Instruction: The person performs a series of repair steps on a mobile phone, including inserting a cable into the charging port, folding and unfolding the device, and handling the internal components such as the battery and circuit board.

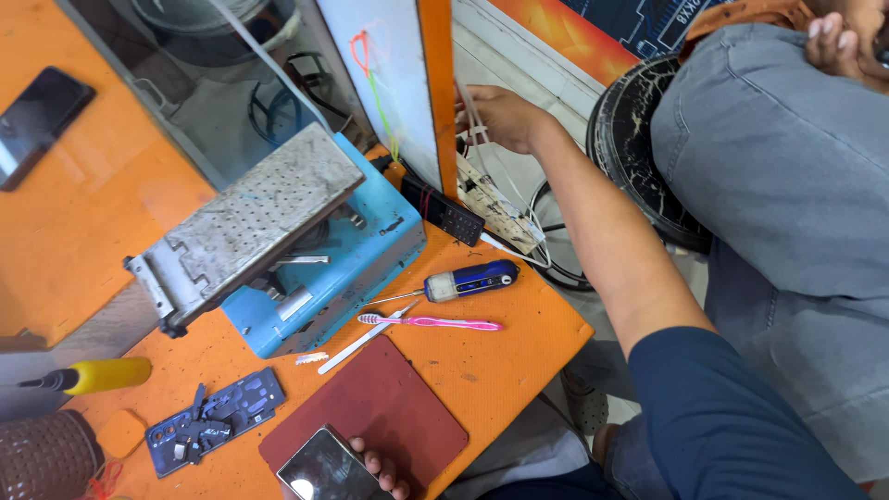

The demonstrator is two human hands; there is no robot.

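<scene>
Orange workbench [505,356] with blue machine [347,268], screwdriver [468,280], pink toothbrush [435,322], red mat [370,412], phone frame [213,421].

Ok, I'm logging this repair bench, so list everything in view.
machine: 1, blue with grey plate, table centre
screwdriver: 1, blue and white, right of machine
toothbrush: 1, pink, below screwdriver
mat: 1, dark red, front edge
phone frame: 1, blue, left of mat
dark phone: 1, black, far left
power strip: 1, white, table's right edge
left hand: holds phone
right hand: at white cables
</scene>
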